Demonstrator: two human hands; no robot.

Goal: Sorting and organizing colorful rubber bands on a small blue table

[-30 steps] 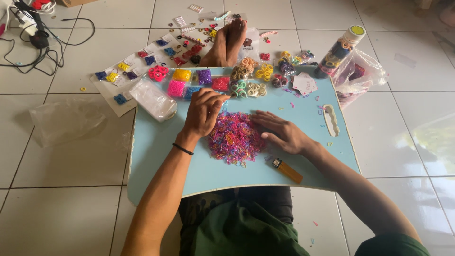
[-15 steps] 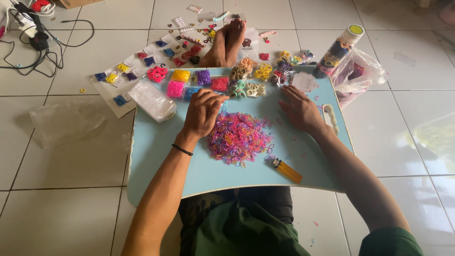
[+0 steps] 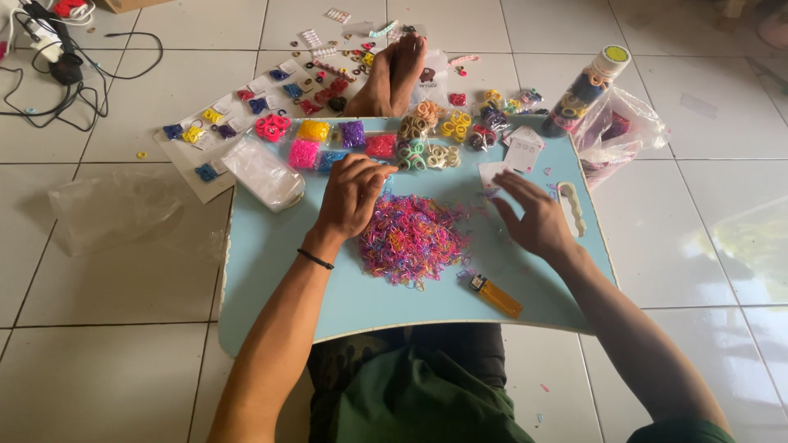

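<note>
A heap of tiny pink, purple and yellow elastic bands (image 3: 410,238) lies in the middle of a light blue lap board (image 3: 271,279). My left hand (image 3: 351,195) rests at the heap's upper left edge, fingers curled and pinching at the bands. My right hand (image 3: 533,215) lies flat on the board to the right of the heap, fingers spread, its fingertips on a small white card (image 3: 493,173). An orange lighter (image 3: 496,296) lies near the board's front edge. A white plastic strip (image 3: 571,205) sits just right of my right hand.
Small packets of coloured bands (image 3: 341,143) and hair ties (image 3: 431,139) line the board's far edge. A clear plastic bag (image 3: 263,172) lies at far left. A tall tube of hair ties (image 3: 587,90) lies on a bag at right. My feet (image 3: 392,75) and cables (image 3: 74,74) are beyond.
My right hand moved from the heap's right edge up toward the far packets, then came back down to lie flat beside the heap. My left hand stayed put.
</note>
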